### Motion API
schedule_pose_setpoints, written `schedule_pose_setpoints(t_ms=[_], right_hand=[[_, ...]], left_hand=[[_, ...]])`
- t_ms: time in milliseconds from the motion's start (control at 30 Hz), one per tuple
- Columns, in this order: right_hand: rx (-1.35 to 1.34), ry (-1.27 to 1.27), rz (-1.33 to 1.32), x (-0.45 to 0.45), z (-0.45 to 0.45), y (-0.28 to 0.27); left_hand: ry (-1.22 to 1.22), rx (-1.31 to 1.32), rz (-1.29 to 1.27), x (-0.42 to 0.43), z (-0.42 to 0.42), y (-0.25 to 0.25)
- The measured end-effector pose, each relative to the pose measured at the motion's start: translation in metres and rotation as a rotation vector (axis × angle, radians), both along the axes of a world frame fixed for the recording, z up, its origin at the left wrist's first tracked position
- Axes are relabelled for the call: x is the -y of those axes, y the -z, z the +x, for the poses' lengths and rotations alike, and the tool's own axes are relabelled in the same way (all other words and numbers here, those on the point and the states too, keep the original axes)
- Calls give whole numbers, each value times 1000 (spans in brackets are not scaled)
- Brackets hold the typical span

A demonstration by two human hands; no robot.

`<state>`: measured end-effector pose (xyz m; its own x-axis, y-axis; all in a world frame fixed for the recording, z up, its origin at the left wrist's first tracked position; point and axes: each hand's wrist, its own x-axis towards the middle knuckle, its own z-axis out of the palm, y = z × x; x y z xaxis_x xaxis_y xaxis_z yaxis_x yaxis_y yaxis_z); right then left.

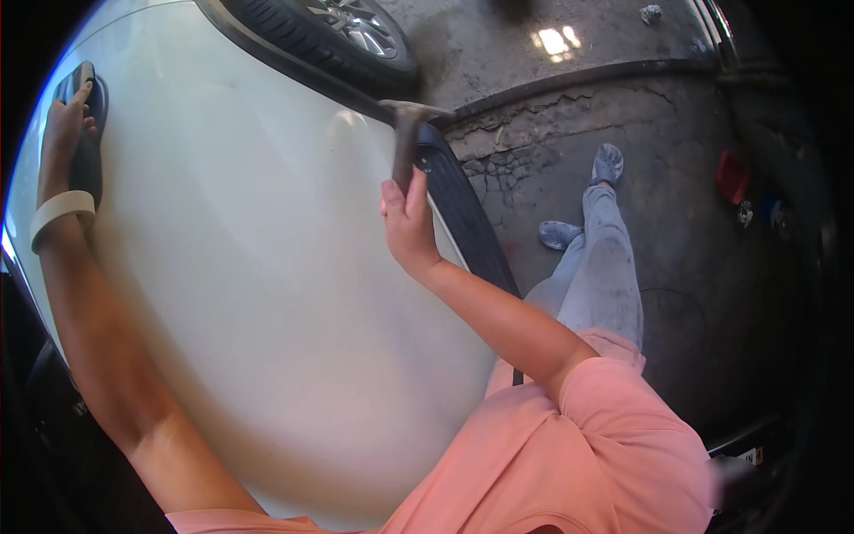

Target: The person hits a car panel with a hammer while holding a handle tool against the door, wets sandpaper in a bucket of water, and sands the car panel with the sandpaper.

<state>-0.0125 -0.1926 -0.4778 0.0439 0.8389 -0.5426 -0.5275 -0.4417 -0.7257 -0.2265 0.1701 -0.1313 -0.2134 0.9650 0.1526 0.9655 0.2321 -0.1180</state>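
My right hand (411, 221) is closed around the dark handle of a body hammer (406, 142). The hammer stands upright from my fist, with its narrow, wide-reaching head above the white car body panel (267, 267), near the black lower trim. Whether the head touches the panel I cannot tell. At the far left edge of the panel, my left hand (68, 126) is wrapped around a dark handle-like piece (85, 73). Its exact kind is hard to make out, and the fingers partly cover it. A pale band circles my left wrist.
A car wheel (356, 31) sits in its arch at the top. Black trim (467, 209) edges the panel beside my legs. The concrete floor (534, 151) is cracked. A red object (732, 178) lies on the floor at right. A dark vehicle part with a plate (750, 457) stands at lower right.
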Motion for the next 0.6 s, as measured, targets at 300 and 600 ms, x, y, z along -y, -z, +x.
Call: schedule_pose_setpoints(t_ms=[300,600], right_hand=[[6,-461,91,31,-9,10],[107,-358,101,51,2,13]], left_hand=[[18,13,2,7,12,2],[-4,56,-71,-12,-16,-5]])
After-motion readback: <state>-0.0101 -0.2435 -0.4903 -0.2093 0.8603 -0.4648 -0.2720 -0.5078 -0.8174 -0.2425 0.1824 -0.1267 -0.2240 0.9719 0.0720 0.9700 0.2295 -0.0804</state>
